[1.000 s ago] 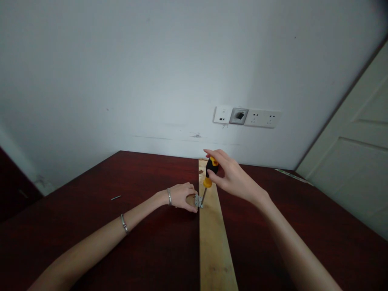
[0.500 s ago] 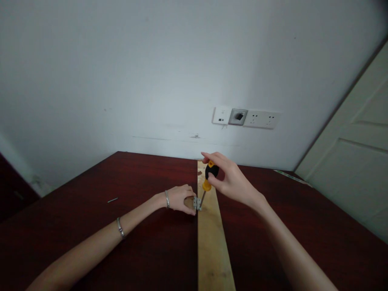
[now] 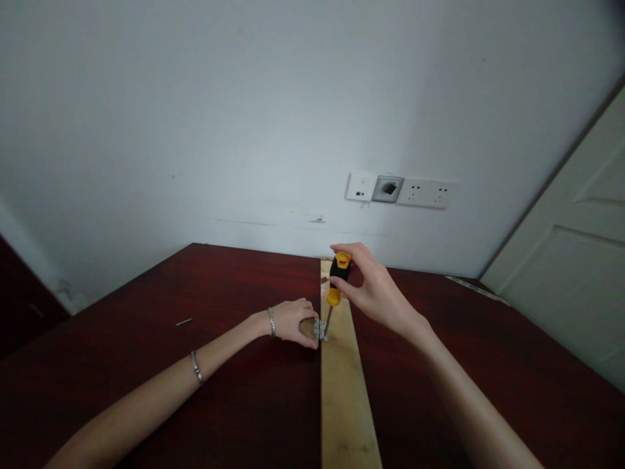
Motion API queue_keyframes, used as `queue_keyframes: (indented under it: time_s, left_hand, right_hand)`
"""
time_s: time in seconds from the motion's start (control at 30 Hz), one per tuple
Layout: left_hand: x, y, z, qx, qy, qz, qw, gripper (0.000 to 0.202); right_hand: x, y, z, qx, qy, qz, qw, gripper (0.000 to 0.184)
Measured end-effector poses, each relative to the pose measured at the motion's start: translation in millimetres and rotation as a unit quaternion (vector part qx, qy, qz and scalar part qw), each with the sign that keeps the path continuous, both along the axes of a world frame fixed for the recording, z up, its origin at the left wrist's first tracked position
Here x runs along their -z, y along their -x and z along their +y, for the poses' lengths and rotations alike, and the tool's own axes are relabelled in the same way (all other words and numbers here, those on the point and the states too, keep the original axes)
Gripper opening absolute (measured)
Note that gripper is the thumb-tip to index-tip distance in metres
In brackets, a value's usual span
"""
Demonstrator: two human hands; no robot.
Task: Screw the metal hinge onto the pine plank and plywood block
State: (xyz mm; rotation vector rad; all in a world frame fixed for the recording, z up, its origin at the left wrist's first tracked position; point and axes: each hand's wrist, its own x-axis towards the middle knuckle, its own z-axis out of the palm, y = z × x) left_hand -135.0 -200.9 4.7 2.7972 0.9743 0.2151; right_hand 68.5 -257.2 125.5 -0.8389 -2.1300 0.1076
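Observation:
A small metal hinge [image 3: 317, 328] lies at the left edge of a long wooden board [image 3: 344, 391], with one leaf on the board. My left hand [image 3: 293, 320] grips the hinge's left side, thumb below and fingers above; something brownish shows within that curve, its kind unclear. In my right hand [image 3: 368, 283], thumb and fingers close round the handle of a yellow-and-black screwdriver [image 3: 336, 280]. The screwdriver tilts slightly, its shaft running down to the hinge's right leaf. Whether the tip sits in a screw is too small to tell.
The board rests on a dark red tabletop [image 3: 234, 404]. A thin metal piece, perhaps a screw [image 3: 184, 322], lies to the left. Behind stands a white wall with sockets [image 3: 427, 193]; a flat strip [image 3: 476, 288] lies at the back right, near a pale panelled door [image 3: 581, 260].
My right hand has changed its hold slightly, and the screwdriver's handle has turned, showing more of its yellow end. My left hand stays on the hinge. The whole view has shifted a little.

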Motion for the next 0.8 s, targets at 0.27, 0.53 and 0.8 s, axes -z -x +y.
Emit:
queue_keyframes:
  time_s: [0.27,0.53,0.8]
  left_hand:
    - [1.5,-0.1,1.3,0.006,-0.019,0.0,1.0,0.065]
    - [1.8,0.0,1.9,0.009,-0.016,0.007,1.0,0.064]
    - [0.4,0.1,0.7,0.0,-0.006,-0.001,1.0,0.065]
  right_hand:
    - [-4.8,2.0,-4.7,-0.001,-0.007,-0.023,1.0,0.034]
    - [-2.4,-0.4,-3.8,-0.005,0.002,-0.012,1.0,0.047]
    - [-4.4,0.4,-6.0,0.016,0.003,-0.029,0.999,0.043]
